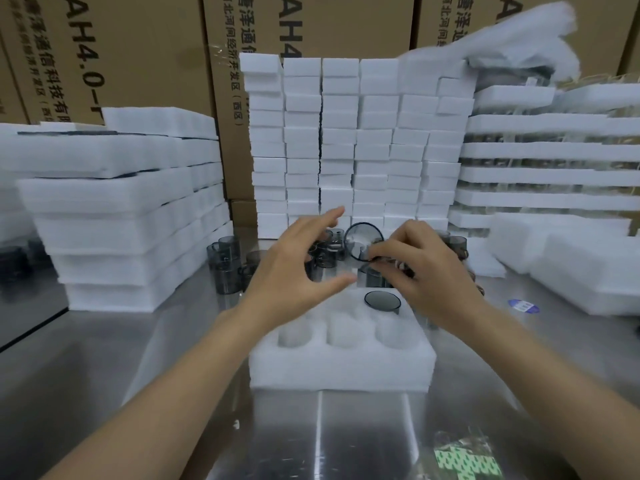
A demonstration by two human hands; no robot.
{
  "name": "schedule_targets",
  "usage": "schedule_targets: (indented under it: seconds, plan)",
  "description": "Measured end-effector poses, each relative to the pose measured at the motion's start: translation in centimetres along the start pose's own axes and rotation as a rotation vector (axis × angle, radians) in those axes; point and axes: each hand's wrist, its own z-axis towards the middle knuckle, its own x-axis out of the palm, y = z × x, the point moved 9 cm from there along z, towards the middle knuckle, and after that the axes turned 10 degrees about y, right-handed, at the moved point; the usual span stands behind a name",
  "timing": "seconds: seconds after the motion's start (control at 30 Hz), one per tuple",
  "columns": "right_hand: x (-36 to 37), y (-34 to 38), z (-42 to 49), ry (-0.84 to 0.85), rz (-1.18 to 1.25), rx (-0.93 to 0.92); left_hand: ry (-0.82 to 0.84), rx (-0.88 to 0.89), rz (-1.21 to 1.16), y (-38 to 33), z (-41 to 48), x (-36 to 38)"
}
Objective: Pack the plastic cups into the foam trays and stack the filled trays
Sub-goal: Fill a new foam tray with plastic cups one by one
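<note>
Nearest, a clear bag [464,459] of green-and-white pieces lies on the steel tabletop [173,393]. Beyond it sits a white foam tray [341,372] with one smoky seated cup [382,301] in its far right pocket. Just past the tray, the right hand [426,268] pinches a tilted cup [362,237], while the left hand [294,265] hovers beside it, fingers spread, holding nothing. Loose cups [227,265] stand behind, then stacked foam trays [346,143] and cardboard boxes [138,46].

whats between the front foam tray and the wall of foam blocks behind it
Head view: loose grey cups stand on the table there; the right hand pinches a cup above them.
</note>
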Motion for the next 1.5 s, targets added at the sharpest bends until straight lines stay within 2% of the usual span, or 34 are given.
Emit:
schedule_targets:
  seconds: [0.07,0.13,0.27,0.37,0.53,0.87,0.93,1.0,1.1,1.23,1.33,1.5]
  plan:
    - [-0.1,2.1,0.1,-0.042,-0.028,-0.09,-0.082,0.101,0.053,-1.6,0.0,-0.5]
    - [-0.3,3.2,-0.1,-0.089,-0.004,-0.106,-0.171,0.136,0.057,-2.2,-0.2,-1.4]
    - [-0.4,1.7,-0.4,-0.131,0.221,0.1,-0.264,0.134,0.072,-2.2,-0.7,-2.7]
    - [0.5,1.3,-0.5,-0.077,0.234,0.14,-0.312,0.125,0.069,-2.2,-0.9,-3.1]
    - [1.9,1.3,-0.7,0.015,0.248,0.119,-0.339,0.102,0.043,-2.2,-1.0,-3.5]
    - [2.5,0.9,-0.6,0.064,0.268,0.105,-0.34,0.036,-0.015,-2.0,-1.0,-3.5]
    - [2.4,1.1,-0.6,0.055,0.273,0.098,-0.32,-0.013,-0.161,-1.3,-0.9,-3.3]
    - [2.1,1.4,-0.7,0.029,0.3,0.091,-0.257,-0.119,-0.502,-0.2,-0.5,-2.4]
    - [1.1,1.8,-0.7,-0.042,0.355,0.078,-0.171,-0.387,-0.939,1.3,-0.3,0.0]
    - [0.7,2.1,-0.6,-0.064,0.474,0.096,0.07,-0.679,-1.3,1.6,-1.1,3.9]
    - [1.0,2.3,-0.5,-0.039,0.521,0.113,0.125,-0.775,-1.402,1.7,-1.9,5.1]
    - [2.2,2.1,-0.6,0.045,0.551,0.148,0.166,-0.832,-1.378,1.9,-2.3,6.0]
